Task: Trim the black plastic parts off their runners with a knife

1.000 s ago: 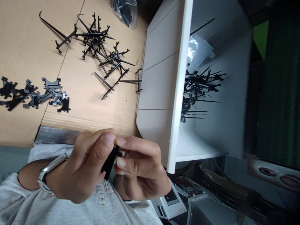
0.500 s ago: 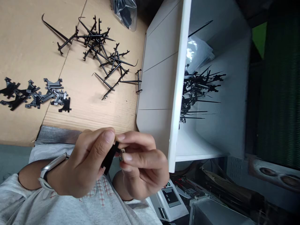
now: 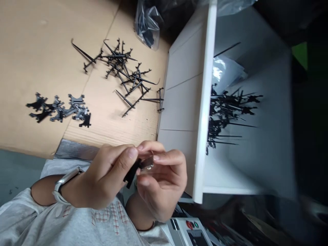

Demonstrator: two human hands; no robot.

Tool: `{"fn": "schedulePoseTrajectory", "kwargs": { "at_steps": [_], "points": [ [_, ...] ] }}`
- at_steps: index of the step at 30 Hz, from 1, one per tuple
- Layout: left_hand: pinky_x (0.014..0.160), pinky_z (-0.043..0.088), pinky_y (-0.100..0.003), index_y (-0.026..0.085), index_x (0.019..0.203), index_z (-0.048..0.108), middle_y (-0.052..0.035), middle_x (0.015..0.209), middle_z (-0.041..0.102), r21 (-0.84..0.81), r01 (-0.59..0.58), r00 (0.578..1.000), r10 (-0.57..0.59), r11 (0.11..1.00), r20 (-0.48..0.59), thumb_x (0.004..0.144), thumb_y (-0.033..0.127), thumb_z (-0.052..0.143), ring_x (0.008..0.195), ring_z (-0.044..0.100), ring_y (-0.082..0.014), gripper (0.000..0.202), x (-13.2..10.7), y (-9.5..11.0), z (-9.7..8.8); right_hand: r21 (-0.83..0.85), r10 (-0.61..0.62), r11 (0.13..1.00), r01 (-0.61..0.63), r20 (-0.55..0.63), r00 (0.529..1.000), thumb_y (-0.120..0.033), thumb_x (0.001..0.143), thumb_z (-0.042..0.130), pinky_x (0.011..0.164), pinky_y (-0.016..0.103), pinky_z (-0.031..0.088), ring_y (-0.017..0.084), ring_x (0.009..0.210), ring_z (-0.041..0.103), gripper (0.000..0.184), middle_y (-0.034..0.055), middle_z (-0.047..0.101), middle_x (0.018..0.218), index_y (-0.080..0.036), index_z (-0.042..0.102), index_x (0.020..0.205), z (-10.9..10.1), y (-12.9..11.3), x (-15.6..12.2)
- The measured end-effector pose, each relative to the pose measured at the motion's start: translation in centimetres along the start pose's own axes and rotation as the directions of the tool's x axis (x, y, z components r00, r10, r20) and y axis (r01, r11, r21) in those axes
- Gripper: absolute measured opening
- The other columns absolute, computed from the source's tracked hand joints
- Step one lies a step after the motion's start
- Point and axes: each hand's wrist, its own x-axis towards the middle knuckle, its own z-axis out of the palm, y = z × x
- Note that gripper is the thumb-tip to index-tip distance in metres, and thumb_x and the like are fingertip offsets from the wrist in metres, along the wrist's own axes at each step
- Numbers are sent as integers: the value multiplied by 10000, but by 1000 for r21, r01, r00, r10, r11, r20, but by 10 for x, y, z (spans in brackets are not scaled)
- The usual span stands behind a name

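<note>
My left hand, with a watch on its wrist, pinches a flat black plastic piece between thumb and fingers. The piece points down and is partly covered by the hand. My right hand faces it, fingers curled, with fingertips on a small shiny metallic-looking part at the black piece's edge. Whether that part is joined to the black piece cannot be made out. Both hands are close together in front of my shirt, at the table's near edge.
Black T-shaped plastic parts with thin stems lie piled on the cardboard-covered table. Short black brackets lie at left. A white bin on its side holds more black parts. A clear bag stands behind.
My right fingers have opened somewhat around the small shiny part, which now shows more. The left hand keeps its hold on the black piece. The whole view has shifted.
</note>
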Motion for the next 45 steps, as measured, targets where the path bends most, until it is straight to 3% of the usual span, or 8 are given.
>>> {"fn": "schedulePoseTrajectory", "kwargs": {
  "at_steps": [6,9,12,16,22,30,39,45],
  "points": [
    [546,368,-270,243,720,403,77,557,410,344,-117,993,115,932,28,1108,268,387,494,422,-112,389,-4,11,-17,-131,57,990,-56,5,998,-267,860,900,613,246,581,166,823,737,199,49,787,1012,-284,766,1006,-5,-2,5],
    [530,335,-276,239,750,437,74,577,470,790,-193,950,313,582,2,1086,175,399,495,467,-112,344,-14,14,-44,-107,95,990,-90,33,995,-263,923,839,570,232,542,101,654,656,118,39,781,1038,-285,787,1027,-13,0,9],
    [648,377,-345,227,830,536,-11,737,599,994,13,867,494,110,-66,1083,231,499,698,566,-207,256,-22,13,-79,-69,93,993,-93,-3,996,-273,967,789,522,210,502,62,574,586,54,7,768,1016,-305,792,1010,-20,1,13],
    [762,419,-456,218,980,642,-133,998,704,957,268,843,508,-111,-177,1075,371,550,961,626,-358,202,-20,15,-108,-76,91,993,-95,-52,994,-279,975,777,531,199,517,57,577,569,37,5,755,1009,-309,786,995,-24,2,14],
    [936,537,-473,189,1150,665,-124,1116,733,976,188,803,554,111,-218,1078,382,526,1066,711,-317,249,3,14,-71,-112,82,990,-91,-83,993,-219,972,756,601,219,572,134,804,725,108,29,754,1008,-296,761,1049,-28,7,9],
    [731,551,-333,172,1061,695,-59,901,786,956,75,927,333,283,-171,992,195,671,784,748,-240,76,54,-5,-33,-175,50,983,-56,-39,998,-96,924,760,877,308,660,164,964,768,226,25,765,991,-258,725,1077,-29,8,12],
    [976,512,-280,194,1022,676,-65,1116,741,934,-170,910,415,315,26,1030,196,591,1091,698,-185,85,7,37,-45,-356,-210,913,201,15,978,-17,920,723,807,285,619,193,1160,724,414,58,740,1177,-308,683,1212,-22,-8,15],
    [877,507,-193,230,1013,663,26,980,754,861,-272,949,269,431,165,1032,182,597,974,704,-118,84,-6,46,-44,-467,33,882,65,197,980,-151,956,754,578,254,511,163,829,746,115,26,791,936,-247,701,921,-14,-26,26]
  ]
}}
